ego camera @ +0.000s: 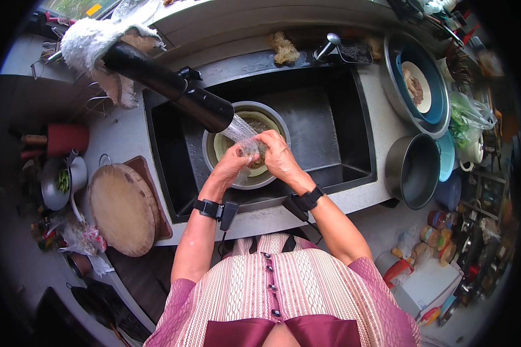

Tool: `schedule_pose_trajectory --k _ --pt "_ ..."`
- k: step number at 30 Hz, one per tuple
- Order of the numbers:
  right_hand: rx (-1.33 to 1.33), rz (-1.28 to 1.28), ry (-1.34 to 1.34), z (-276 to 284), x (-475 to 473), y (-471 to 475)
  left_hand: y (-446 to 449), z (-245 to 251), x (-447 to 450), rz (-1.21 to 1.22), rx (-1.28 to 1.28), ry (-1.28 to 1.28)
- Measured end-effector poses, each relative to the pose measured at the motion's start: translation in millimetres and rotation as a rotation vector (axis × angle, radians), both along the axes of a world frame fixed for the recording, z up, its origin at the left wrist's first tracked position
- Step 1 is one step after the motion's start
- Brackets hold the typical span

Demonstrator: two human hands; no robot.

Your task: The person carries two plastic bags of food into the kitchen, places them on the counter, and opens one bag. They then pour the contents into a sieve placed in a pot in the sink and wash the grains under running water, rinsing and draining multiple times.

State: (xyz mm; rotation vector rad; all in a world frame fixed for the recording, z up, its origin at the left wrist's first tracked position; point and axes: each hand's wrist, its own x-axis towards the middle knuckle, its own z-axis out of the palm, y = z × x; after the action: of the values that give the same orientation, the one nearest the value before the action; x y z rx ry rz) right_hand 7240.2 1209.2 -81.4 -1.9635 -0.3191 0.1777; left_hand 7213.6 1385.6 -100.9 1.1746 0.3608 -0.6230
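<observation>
My left hand [231, 165] and my right hand [281, 157] meet over a sink, pinching a crumpled clear plastic bag [248, 148] between them. Water [239, 128] pours from a thick black faucet [204, 106] onto the bag and hands. Beneath them, a metal bowl [206, 147] stands in the black sink [306, 126]. Nested inside it is a pale yellow-green bowl or basket [219, 145] with brownish bits in it. My fingers hide part of its contents, which I cannot identify.
A round wooden chopping board [121, 210] leans left of the sink. On the right counter are a large steel basin [388, 65] with a blue bowl [401, 69] nested inside, and a dark pot [412, 171]. A white towel [84, 43] drapes over the faucet. A scrubber [284, 48] lies behind the sink.
</observation>
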Motion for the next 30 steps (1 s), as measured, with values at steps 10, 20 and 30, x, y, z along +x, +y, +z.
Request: schedule_pose_trajectory --k 10,20,30 --pt "0.066 0.221 0.393 11 9 5 0 3 4 -0.030 -0.046 0.036" --pt "0.091 0.074 0.394 0 7 6 2 -3 5 -0.026 -0.013 -0.037" --pt "0.021 0.280 0.187 10 6 5 -1 -4 10 0.020 0.040 0.011"
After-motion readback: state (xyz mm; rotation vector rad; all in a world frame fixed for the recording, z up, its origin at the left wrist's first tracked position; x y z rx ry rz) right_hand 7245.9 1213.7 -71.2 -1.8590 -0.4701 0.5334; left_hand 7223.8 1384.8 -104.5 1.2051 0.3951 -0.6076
